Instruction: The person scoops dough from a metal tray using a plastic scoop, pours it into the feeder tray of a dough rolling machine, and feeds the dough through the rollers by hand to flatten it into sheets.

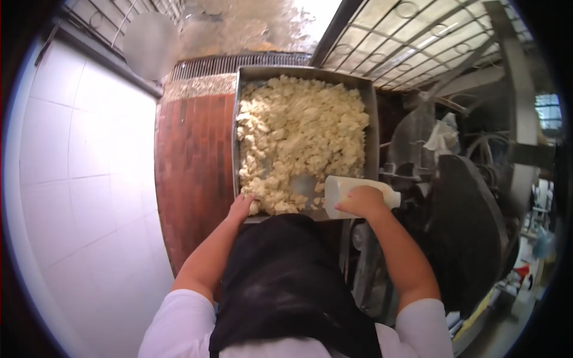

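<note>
The right hand (365, 201) is clamped on a cut-open plastic jug (346, 183) at the near right of the metal tray (372, 140). The left hand (242, 207) (its grip I cannot tell) is by the pale crumbs (298, 125) inside. Hard pushing could spill them; a wide swing could strike the dark machinery (468, 221).

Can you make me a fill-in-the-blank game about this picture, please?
1. The hand holding the plastic jug is the ____ one.
2. Pale lumps lie in the metal tray, near an apron coloured ____.
3. The sleeves are ____.
4. The tiled wall is on the picture's ____ side.

Missing words: right; black; white; left.
</note>
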Available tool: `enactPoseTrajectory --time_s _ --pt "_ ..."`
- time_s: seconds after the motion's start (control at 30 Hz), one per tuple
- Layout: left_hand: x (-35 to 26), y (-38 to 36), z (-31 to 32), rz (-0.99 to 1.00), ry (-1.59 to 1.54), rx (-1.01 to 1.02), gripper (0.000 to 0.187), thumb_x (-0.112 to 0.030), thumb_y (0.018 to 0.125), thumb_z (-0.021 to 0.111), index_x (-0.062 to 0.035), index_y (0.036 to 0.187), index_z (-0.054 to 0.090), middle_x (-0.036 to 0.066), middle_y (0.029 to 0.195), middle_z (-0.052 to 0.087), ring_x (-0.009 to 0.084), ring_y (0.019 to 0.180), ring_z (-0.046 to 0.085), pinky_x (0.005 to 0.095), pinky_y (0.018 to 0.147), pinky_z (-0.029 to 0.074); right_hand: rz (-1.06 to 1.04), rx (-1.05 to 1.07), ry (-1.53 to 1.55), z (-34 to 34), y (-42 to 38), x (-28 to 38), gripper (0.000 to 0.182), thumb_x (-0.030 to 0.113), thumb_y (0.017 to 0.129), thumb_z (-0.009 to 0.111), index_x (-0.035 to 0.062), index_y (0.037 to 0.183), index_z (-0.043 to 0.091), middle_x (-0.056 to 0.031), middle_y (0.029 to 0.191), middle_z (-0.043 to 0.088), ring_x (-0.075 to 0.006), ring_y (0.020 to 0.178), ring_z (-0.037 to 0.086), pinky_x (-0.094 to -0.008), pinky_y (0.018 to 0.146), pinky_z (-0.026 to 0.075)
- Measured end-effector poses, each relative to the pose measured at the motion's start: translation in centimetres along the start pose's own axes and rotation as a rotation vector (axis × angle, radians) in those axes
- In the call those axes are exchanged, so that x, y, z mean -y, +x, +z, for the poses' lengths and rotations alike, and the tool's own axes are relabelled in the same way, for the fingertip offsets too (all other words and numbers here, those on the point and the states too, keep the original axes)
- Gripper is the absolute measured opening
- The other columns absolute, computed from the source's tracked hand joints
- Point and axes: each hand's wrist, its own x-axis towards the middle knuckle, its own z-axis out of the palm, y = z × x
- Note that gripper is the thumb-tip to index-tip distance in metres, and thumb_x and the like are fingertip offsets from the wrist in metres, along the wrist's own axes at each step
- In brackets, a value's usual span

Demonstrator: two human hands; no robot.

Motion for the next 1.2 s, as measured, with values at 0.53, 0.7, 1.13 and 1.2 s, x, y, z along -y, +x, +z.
enactPoseTrajectory --time_s 0.53,0.7,1.13,1.2 --pt "1.9 9.0 4.7 -0.159 -0.003 -0.042 0.084 -0.047 0.08 0.064 -0.0045 0.144 0.03 0.02 0.143 0.036 0.0299 0.133 0.035 0.0389 0.106 0.03 -0.237 0.075 0.216 13.3 12.2 7.2 0.052 0.059 0.075 0.06 0.0074 0.078 0.071 -0.0122 0.077 0.068 -0.0296 0.078 0.066 -0.0406 0.068 0.051" --pt "-0.1 8.1 7.3 -0.176 -0.054 -0.021 0.077 -0.044 0.075 0.068 -0.0025 0.136 0.043 0.025 0.128 0.051 0.0358 0.123 0.046 0.0407 0.102 0.037 -0.169 0.062 0.369 13.9 13.0 6.8 0.052 0.059 0.074 0.061 0.0081 0.077 0.07 -0.0119 0.076 0.068 -0.0311 0.076 0.065 -0.041 0.068 0.051" --pt "-3.2 6.4 15.4 -0.161 -0.432 0.263 0.059 -0.034 0.082 0.06 0.0032 0.126 0.048 0.023 0.124 0.055 0.0343 0.116 0.052 0.0369 0.098 0.04 -0.172 0.183 0.372 16.4 14.4 0.8 0.063 0.069 0.068 0.063 0.0069 0.077 0.069 -0.0137 0.076 0.067 -0.0316 0.076 0.065 -0.0398 0.07 0.048" --pt "-0.9 7.8 17.5 -0.106 -0.527 0.288 0.059 -0.035 0.084 0.06 -0.0025 0.13 0.043 0.017 0.126 0.053 0.0289 0.116 0.052 0.0353 0.093 0.042 -0.171 0.121 0.355 16.1 14.0 1.3 0.065 0.069 0.068 0.063 0.0057 0.078 0.069 -0.015 0.076 0.067 -0.0322 0.077 0.065 -0.0403 0.07 0.048"
